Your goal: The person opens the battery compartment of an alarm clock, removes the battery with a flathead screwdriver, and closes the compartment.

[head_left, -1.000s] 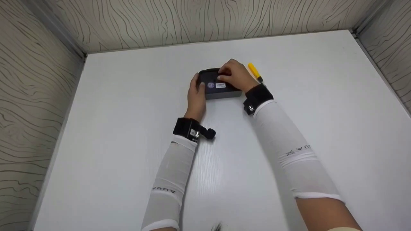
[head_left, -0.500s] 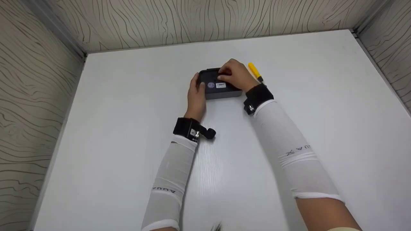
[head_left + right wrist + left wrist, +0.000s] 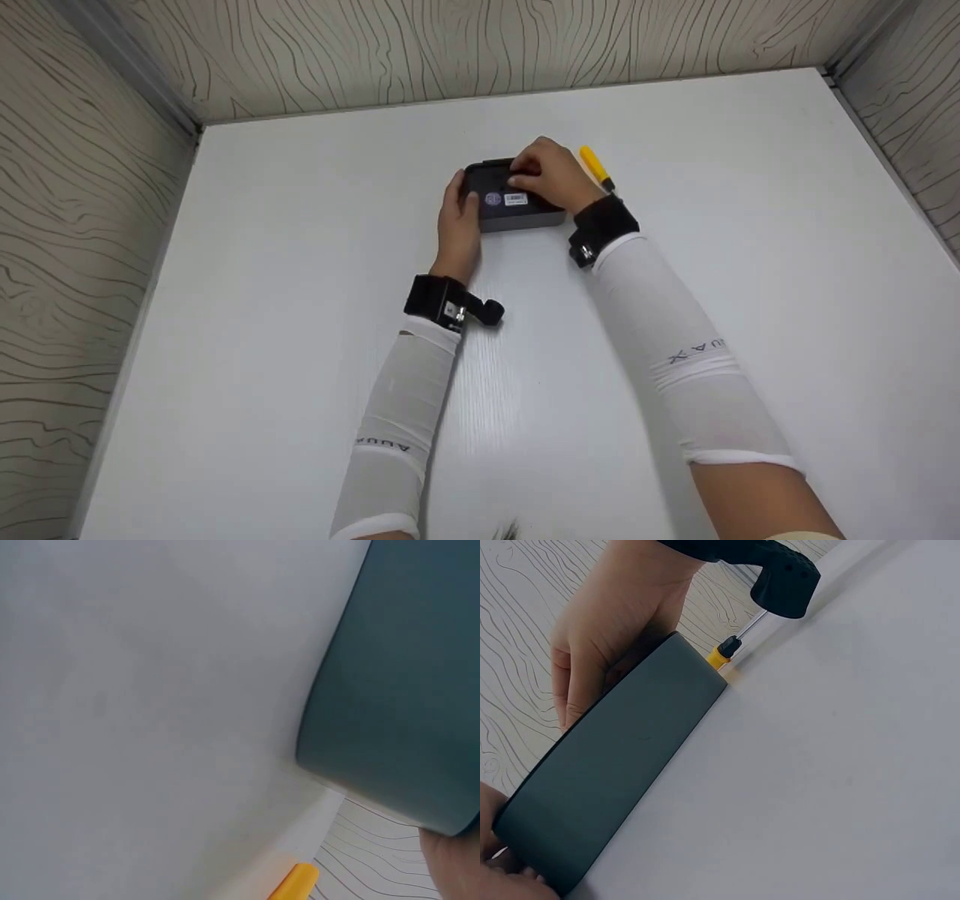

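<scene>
On the white tabletop (image 3: 300, 315), toward its far middle, lies a dark grey rectangular box (image 3: 511, 202) with rounded corners, flat side down. Its top carries a round purplish sticker and a small white label with print too small to read. Both forearms wear white sleeves; "AQUA X" can be read on the right one, and "AQUA" on the left one, the letters facing the person.

The left hand (image 3: 459, 225) grips the box's left end, thumb on the near edge and fingers (image 3: 453, 184) curled round the far corner, the wrist lying straight toward the box from the near side. The right hand (image 3: 551, 176) arches over the box's right half from above, wrist bent; its fingers are curled and gathered on the top face near the white label, though whether they pinch something small there cannot be told. The left wrist view shows the box's plain grey side wall (image 3: 615, 772) resting on the tabletop, with the right hand draped over its upper edge.

Just beyond the box's right end lies a yellow-handled screwdriver (image 3: 596, 169), black collar and metal shaft pointing toward the right wrist, apart from the box.
</scene>
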